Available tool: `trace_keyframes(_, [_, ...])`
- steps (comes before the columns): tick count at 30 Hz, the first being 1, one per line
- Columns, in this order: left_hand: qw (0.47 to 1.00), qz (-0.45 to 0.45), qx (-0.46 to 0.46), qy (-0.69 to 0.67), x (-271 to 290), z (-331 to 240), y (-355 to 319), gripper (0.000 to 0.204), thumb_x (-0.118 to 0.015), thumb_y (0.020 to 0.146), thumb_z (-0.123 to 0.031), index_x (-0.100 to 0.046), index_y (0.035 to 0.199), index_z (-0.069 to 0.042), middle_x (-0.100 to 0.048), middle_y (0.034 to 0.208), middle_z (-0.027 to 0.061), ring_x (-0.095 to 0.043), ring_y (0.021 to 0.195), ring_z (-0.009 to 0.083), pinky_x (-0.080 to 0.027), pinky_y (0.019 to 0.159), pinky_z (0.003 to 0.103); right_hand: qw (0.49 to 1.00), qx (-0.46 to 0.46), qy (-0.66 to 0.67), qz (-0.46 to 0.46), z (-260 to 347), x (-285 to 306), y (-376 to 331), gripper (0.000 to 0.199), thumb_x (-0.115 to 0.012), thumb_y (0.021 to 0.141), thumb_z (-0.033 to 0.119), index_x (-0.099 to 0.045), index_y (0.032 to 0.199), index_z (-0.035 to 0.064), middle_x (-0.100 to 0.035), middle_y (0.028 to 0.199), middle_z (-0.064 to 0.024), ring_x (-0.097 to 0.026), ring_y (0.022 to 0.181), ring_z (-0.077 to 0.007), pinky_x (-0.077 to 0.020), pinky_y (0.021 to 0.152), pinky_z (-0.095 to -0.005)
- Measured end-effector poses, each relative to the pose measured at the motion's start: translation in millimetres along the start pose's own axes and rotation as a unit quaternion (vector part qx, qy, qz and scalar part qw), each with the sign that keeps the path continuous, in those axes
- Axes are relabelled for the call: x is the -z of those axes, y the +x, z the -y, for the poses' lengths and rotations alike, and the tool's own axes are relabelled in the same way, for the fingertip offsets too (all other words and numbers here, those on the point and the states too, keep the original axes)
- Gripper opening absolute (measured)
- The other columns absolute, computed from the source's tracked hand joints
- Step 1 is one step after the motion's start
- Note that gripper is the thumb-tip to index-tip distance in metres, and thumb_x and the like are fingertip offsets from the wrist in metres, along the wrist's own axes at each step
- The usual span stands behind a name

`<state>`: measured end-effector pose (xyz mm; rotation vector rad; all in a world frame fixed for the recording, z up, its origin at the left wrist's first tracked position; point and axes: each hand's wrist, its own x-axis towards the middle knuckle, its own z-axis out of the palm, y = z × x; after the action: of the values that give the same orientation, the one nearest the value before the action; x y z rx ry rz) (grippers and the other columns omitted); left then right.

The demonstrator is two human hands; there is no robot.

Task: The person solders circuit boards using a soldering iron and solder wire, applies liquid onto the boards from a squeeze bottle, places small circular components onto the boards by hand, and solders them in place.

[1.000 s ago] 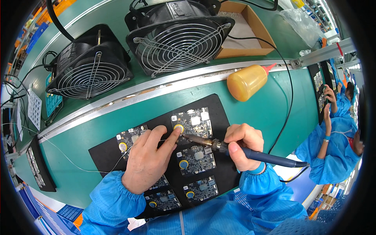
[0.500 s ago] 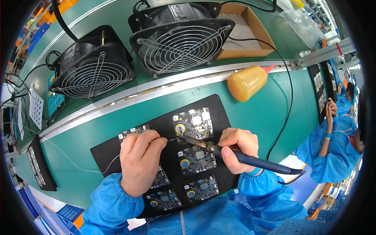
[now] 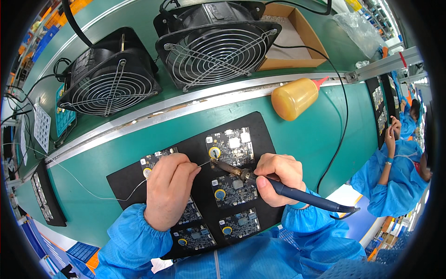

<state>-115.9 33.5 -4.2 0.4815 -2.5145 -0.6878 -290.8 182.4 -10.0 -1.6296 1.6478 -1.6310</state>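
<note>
My right hand [image 3: 280, 179] is closed around a soldering iron [image 3: 302, 194] with a dark blue handle. Its tip rests by the yellow-rimmed round coin cell [image 3: 214, 153] on the top right circuit board [image 3: 238, 145]. A thin silvery solder wire [image 3: 88, 189] is pinched in my left hand [image 3: 170, 188], its end reaching to the iron's tip. Several more boards lie in two columns on a black mat [image 3: 261, 135], among them a middle right board [image 3: 242, 188] and a lower right board [image 3: 244, 222]. My left hand covers part of the left column.
Two black fans with wire guards, a left fan [image 3: 111, 88] and a larger fan [image 3: 218, 56], stand beyond a metal rail [image 3: 186, 103]. A yellow bottle [image 3: 293, 100] with a red nozzle lies on the green table. A cardboard box [image 3: 297, 37] stands behind. A co-worker [image 3: 392, 172] sits at right.
The soldering iron and my right hand have shifted slightly left. My left hand has moved a little to the right, its wire end still at the iron's tip.
</note>
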Motion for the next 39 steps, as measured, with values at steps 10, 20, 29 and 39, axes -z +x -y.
trace_keyframes(10, [0.999,0.032,-0.027,-0.004,-5.3,-0.5,7.3,0.018,-0.072,0.068,0.003,-0.060,0.080,0.002,-0.057,0.085,0.0111,-0.057,0.074,0.0271,-0.047,0.063,0.035,1.000,-0.005,-0.002,0.008,1.6,-1.0,1.5,0.011,-0.062,0.073,-0.003,-0.052,0.076,0.0008,-0.053,0.061,-0.0086,-0.051,0.047,-0.0213,-0.0398,0.042,-0.0315])
trace_keyframes(20, [0.996,0.040,-0.060,0.050,1.9,-3.9,15.0,0.018,-0.074,0.064,0.001,-0.062,0.078,0.000,-0.059,0.082,0.0080,-0.056,0.071,0.0233,-0.046,0.061,0.033,1.000,-0.001,-0.013,0.012,2.9,-0.7,0.9,0.011,-0.063,0.072,-0.003,-0.052,0.075,0.0010,-0.053,0.061,-0.0085,-0.052,0.047,-0.0215,-0.0400,0.042,-0.0318])
trace_keyframes(29, [0.992,-0.069,0.090,0.048,63.3,-11.8,-22.9,0.027,-0.073,0.064,0.007,-0.063,0.088,-0.001,-0.058,0.091,0.0120,-0.058,0.082,0.0277,-0.047,0.072,0.036,0.998,0.049,0.033,-0.032,29.2,15.0,-9.7,0.039,-0.075,0.078,0.029,-0.057,0.080,-0.0053,-0.056,0.059,-0.0093,-0.050,0.042,-0.0142,-0.0335,0.036,-0.0258])
trace_keyframes(39, [0.975,-0.105,0.134,0.142,80.7,-11.2,-129.3,0.016,-0.069,0.072,0.007,-0.061,0.083,-0.001,-0.058,0.092,0.0093,-0.054,0.080,0.0216,-0.044,0.065,0.030,0.990,-0.075,0.112,0.052,72.2,-51.7,-31.2,0.029,-0.080,0.064,0.004,-0.059,0.085,-0.0004,-0.056,0.062,-0.0054,-0.049,0.045,-0.0092,-0.0367,0.041,-0.0219])
